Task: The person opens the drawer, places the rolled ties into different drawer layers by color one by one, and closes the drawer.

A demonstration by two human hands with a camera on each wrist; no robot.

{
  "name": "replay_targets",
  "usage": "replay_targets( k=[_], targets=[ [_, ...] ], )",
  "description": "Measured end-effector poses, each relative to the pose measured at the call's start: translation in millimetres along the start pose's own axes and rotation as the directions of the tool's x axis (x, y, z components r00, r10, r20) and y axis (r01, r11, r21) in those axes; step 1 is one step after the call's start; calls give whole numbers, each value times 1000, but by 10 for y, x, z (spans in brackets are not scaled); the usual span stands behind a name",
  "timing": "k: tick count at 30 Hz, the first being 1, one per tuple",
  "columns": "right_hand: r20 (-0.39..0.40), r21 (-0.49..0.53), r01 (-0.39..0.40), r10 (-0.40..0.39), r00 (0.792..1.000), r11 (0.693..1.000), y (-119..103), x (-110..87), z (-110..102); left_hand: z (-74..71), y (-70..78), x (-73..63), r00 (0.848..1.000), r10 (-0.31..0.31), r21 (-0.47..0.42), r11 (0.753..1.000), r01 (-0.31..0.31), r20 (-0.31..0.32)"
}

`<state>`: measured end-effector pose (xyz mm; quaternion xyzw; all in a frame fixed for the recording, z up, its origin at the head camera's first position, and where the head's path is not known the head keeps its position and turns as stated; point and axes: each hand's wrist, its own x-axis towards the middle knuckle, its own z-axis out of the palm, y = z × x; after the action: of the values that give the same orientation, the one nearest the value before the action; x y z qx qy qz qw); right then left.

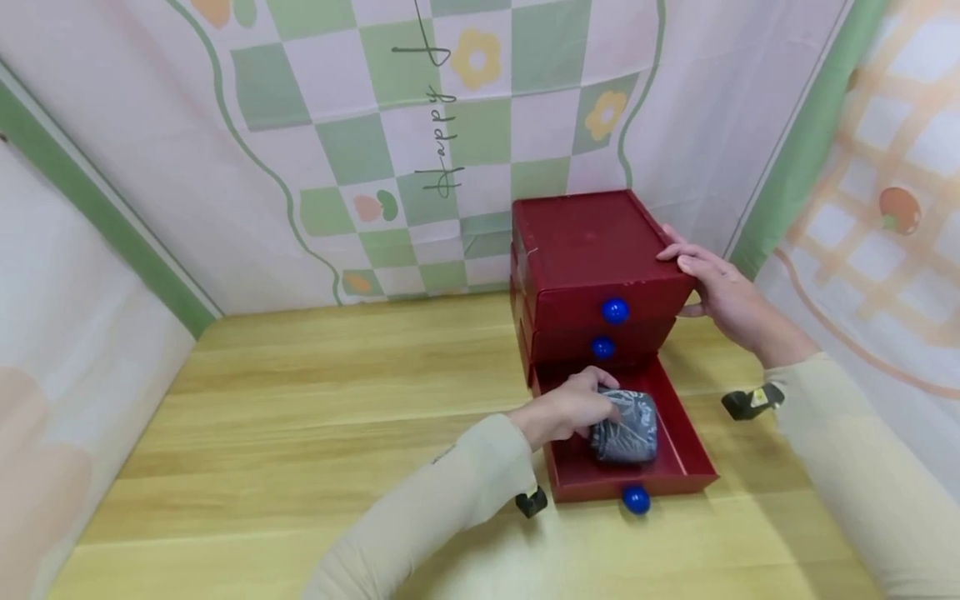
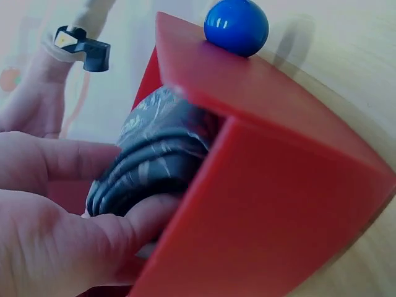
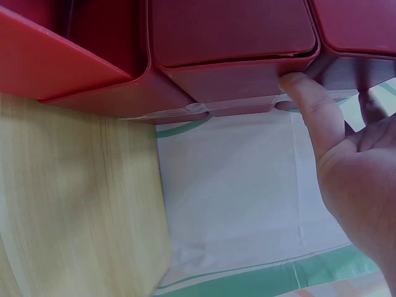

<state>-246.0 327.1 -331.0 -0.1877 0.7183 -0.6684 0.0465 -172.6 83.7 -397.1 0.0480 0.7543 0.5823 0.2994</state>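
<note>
A red three-drawer box [image 1: 585, 242] stands on the wooden table, its bottom drawer [image 1: 693, 450] pulled out. Inside that drawer sits a dark folded bundle in clear plastic wrap [image 1: 630, 429]. My left hand [image 1: 573, 406] reaches over the drawer's left wall and pinches the bundle's side; in the left wrist view the thumb and fingers [image 2: 80, 158] press on its layered folds [image 2: 154, 154]. My right hand [image 1: 723, 287] rests against the box's upper right edge, and in the right wrist view its thumb [image 3: 312, 108] touches the side of a drawer unit. Its other fingers are partly hidden.
Blue round knobs mark the drawers, the lowest knob [image 1: 636, 500] at the front of the open one. A wooden table [image 1: 337, 433] spreads to the left. Printed curtains [image 1: 420, 150] hang behind and at both sides. Black wrist cameras [image 1: 752, 402] sit on both wrists.
</note>
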Motion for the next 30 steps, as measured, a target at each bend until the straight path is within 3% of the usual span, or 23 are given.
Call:
replay_targets(
  k=[3,6,13,16,19,20,24,27,30],
  targets=[
    [-4,21,2,-2,1000,1000,-1,8,5,-24,-11,22,1000,-1,38,999,2,-26],
    [-1,29,6,-6,1000,1000,-1,10,7,-75,-16,36,1000,9,142,990,-5,-30],
    [-4,28,5,-5,1000,1000,-10,1,8,-138,-35,35,998,66,354,933,-59,-8],
    [-2,26,3,-3,1000,1000,-8,6,9,-122,-42,15,996,88,518,852,-74,-2],
    [-1,33,6,-6,1000,999,-5,16,6,-93,-34,18,995,96,675,735,-72,2],
    [1,37,7,-7,1000,999,-4,19,4,-85,-31,23,995,96,715,696,-71,6],
    [5,51,12,-13,1000,999,0,20,1,-66,-7,55,995,100,810,582,-70,15],
    [10,56,16,-17,1000,998,1,15,3,-61,8,71,995,97,844,531,-67,18],
    [14,64,19,-20,1000,998,-1,15,5,-56,11,78,996,93,858,510,-61,15]
  ],
)
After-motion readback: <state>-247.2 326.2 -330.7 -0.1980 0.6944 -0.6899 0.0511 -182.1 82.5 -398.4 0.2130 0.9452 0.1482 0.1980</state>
